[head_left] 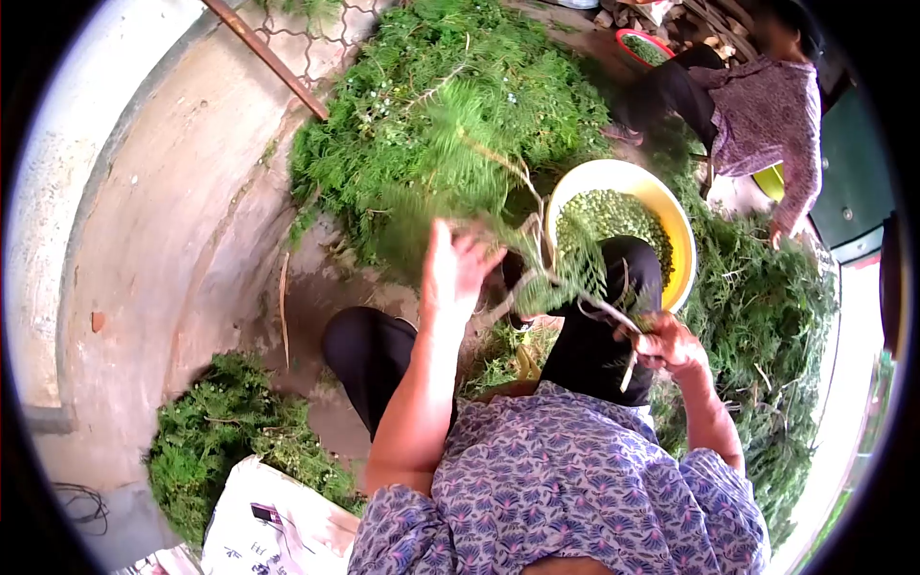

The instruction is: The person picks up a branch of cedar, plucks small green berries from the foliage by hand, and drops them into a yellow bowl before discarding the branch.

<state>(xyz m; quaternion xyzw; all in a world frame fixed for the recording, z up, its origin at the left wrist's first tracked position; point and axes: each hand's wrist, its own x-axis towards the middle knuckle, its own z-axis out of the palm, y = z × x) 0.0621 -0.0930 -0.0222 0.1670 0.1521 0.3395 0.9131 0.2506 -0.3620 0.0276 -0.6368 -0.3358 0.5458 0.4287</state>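
Observation:
My right hand (668, 343) is closed round the woody stem of a leafy green branch (541, 259), which reaches up and left across my knees. My left hand (462, 264) has its fingers apart beside the leaves of this branch, somewhat blurred; whether it touches them I cannot tell. Behind the branch stands a yellow basin (682, 225) holding many small green berries (613, 213). Part of the basin is hidden by my knee and the branch.
A large heap of cut greenery (383, 125) lies ahead, with more at right (757, 316) and lower left (206, 431). A co-worker (767, 110) sits at upper right near a red-rimmed basin (644, 46). A white sack (249, 527) lies lower left.

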